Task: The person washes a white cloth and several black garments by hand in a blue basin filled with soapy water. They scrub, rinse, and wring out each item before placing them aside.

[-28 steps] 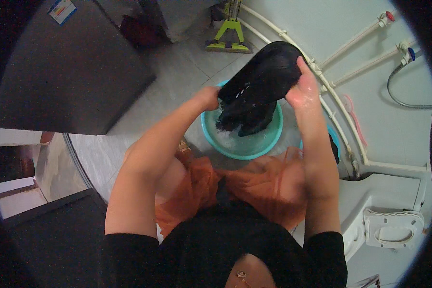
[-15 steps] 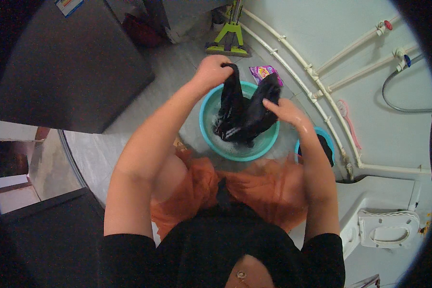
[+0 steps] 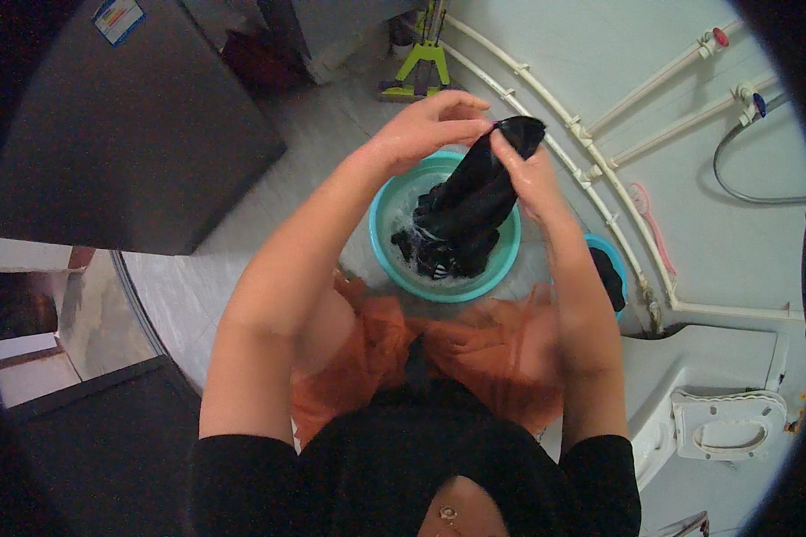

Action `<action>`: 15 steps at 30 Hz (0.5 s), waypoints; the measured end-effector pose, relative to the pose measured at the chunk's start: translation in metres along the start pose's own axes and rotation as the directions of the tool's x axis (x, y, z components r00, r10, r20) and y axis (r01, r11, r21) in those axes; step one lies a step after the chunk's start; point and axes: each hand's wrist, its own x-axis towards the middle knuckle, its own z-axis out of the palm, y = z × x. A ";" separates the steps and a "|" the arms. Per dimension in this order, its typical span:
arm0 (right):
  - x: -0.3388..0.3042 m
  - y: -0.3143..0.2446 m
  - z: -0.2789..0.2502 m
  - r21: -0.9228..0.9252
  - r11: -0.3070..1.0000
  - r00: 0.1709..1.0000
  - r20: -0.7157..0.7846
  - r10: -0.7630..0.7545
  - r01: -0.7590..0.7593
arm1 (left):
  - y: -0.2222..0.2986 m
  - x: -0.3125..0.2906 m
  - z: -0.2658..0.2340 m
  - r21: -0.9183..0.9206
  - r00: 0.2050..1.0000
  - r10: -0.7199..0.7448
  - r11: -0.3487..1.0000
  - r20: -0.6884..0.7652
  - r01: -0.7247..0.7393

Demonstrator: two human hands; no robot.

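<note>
A wet black garment (image 3: 475, 188) with small white stripes rises out of a turquoise basin (image 3: 379, 242) of sudsy water, its lower part still lying in the water. My right hand (image 3: 535, 179) grips the garment's raised upper end, thumb over the cloth. Beside that end is my left hand (image 3: 434, 125), fingers stretched out and parted from the thumb, whose tip reaches the cloth's edge. Whether the thumb presses on the fabric is hard to see.
Right of the basin stands a smaller blue basin (image 3: 620, 295) with dark cloth in it. A green mop (image 3: 424, 67) stands beyond. White pipes (image 3: 560, 116) and a pink brush (image 3: 651, 228) run along the wall; a white toilet (image 3: 725, 430) is at right, a dark cabinet (image 3: 143, 125) at left.
My left hand has let go of its part of the garment and moved right, beside my right hand. The garment now hangs as one bundle. The purple packet is now hidden.
</note>
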 end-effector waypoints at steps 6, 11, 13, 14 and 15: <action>-0.003 -0.059 -0.015 0.560 0.826 0.982 0.181 -0.047 -0.063 | -0.070 -0.015 -0.031 0.491 0.972 -0.156 0.870 0.177 0.050; -0.006 -0.061 -0.053 0.847 0.526 0.953 0.213 -0.215 -0.070 | -0.108 -0.012 -0.027 0.690 0.975 -0.207 0.718 0.085 0.092; -0.006 -0.054 -0.060 0.859 0.509 0.944 0.214 -0.250 -0.060 | -0.114 -0.012 -0.024 0.569 0.991 -0.101 0.822 0.085 0.035; -0.006 -0.048 -0.064 0.855 0.510 0.936 0.251 -0.247 -0.095 | -0.114 -0.010 -0.017 0.528 0.990 -0.079 0.849 0.121 0.004; -0.006 -0.042 -0.068 0.850 0.511 0.926 0.287 -0.245 -0.129 | -0.114 -0.007 -0.008 0.485 0.986 -0.055 0.874 0.155 -0.027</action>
